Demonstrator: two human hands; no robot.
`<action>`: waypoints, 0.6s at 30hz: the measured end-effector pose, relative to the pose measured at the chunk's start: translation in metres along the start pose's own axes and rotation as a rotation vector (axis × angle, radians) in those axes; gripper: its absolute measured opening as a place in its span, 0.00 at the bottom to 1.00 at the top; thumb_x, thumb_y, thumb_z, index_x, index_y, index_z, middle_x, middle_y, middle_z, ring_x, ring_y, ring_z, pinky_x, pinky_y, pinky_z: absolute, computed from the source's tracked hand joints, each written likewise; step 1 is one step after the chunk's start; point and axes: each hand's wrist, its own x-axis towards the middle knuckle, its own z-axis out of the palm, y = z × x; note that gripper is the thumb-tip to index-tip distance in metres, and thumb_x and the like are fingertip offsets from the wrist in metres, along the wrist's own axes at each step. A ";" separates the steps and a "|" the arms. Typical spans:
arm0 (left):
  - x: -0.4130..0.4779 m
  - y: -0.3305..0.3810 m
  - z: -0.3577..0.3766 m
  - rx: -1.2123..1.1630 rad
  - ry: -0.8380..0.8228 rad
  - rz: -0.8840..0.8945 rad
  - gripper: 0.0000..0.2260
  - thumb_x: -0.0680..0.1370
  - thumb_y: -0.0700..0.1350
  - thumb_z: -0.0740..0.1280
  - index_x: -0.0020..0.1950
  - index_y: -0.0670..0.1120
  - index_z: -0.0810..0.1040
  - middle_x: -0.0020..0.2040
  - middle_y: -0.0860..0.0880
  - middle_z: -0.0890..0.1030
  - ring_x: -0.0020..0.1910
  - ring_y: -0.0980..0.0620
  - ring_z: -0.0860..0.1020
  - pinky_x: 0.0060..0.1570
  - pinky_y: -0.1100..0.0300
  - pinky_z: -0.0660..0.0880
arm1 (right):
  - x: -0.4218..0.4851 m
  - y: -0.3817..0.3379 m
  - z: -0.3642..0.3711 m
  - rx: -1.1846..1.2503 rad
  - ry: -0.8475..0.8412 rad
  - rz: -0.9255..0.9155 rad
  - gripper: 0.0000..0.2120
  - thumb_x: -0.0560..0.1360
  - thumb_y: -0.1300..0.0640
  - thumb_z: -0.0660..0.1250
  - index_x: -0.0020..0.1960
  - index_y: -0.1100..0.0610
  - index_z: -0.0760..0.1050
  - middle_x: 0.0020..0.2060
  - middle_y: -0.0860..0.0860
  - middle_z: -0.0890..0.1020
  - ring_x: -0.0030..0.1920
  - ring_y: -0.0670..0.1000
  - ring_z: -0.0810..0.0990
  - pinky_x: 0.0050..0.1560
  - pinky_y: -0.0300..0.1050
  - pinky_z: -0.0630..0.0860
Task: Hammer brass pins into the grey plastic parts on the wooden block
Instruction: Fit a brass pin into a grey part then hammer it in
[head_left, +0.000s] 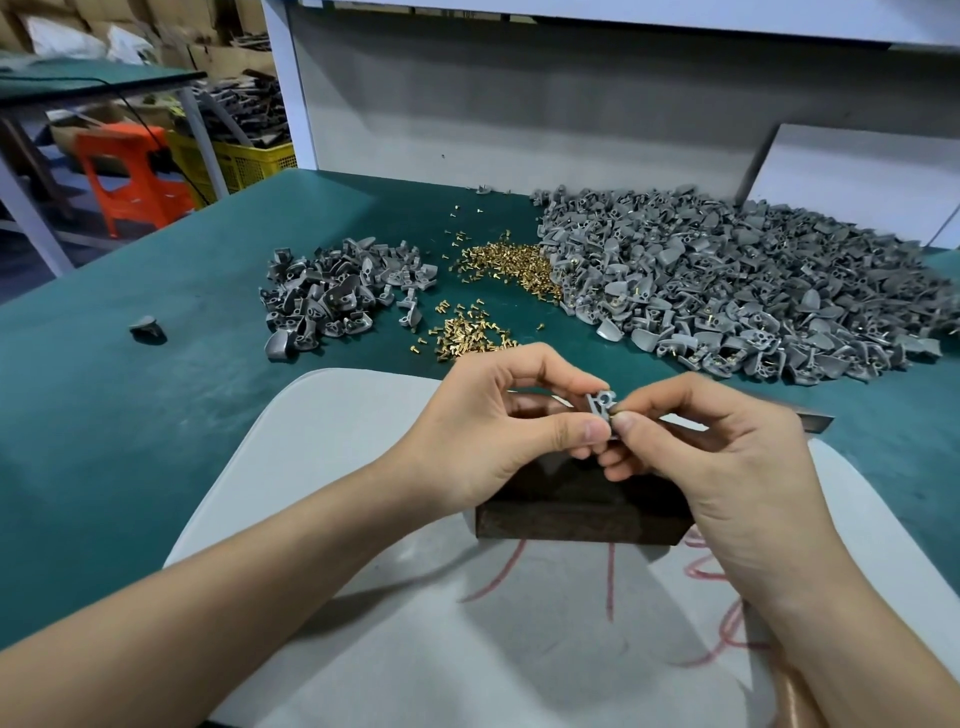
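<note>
A grey part (602, 404) is pinched over the block (576, 514) by the fingers (563, 376) of the left hand (498, 431). A pin (614, 414) is gripped against it by the right hand (727, 457). If started crooked, the pin may be bent; if slipped, it may be lost among spare pins (514, 262) at 12 o'clock on the counter (130, 415).

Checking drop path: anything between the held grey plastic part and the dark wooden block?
Only fingers of the left hand and right hand, curled under the small grey plastic part above the dark wooden block. No loose item shows on the block, though the hands hide most of its top.
</note>
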 end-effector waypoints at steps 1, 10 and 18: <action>0.000 0.000 0.000 0.006 0.000 0.002 0.08 0.69 0.30 0.71 0.44 0.40 0.78 0.38 0.43 0.81 0.33 0.54 0.79 0.40 0.65 0.77 | 0.000 0.000 -0.001 -0.011 -0.001 0.004 0.03 0.69 0.68 0.69 0.37 0.62 0.78 0.30 0.58 0.82 0.28 0.50 0.81 0.31 0.36 0.78; -0.001 0.003 -0.002 0.046 -0.023 -0.001 0.10 0.70 0.30 0.71 0.46 0.42 0.78 0.36 0.54 0.82 0.38 0.56 0.80 0.45 0.66 0.78 | 0.000 -0.004 -0.002 -0.065 0.015 0.013 0.08 0.70 0.70 0.69 0.35 0.60 0.78 0.26 0.56 0.80 0.24 0.48 0.77 0.27 0.34 0.74; 0.000 0.004 -0.001 0.085 -0.020 0.016 0.10 0.70 0.31 0.71 0.46 0.44 0.79 0.37 0.55 0.80 0.40 0.54 0.79 0.50 0.62 0.78 | -0.001 -0.004 -0.001 -0.093 0.052 0.020 0.10 0.70 0.69 0.70 0.32 0.59 0.78 0.21 0.54 0.76 0.21 0.46 0.71 0.24 0.31 0.68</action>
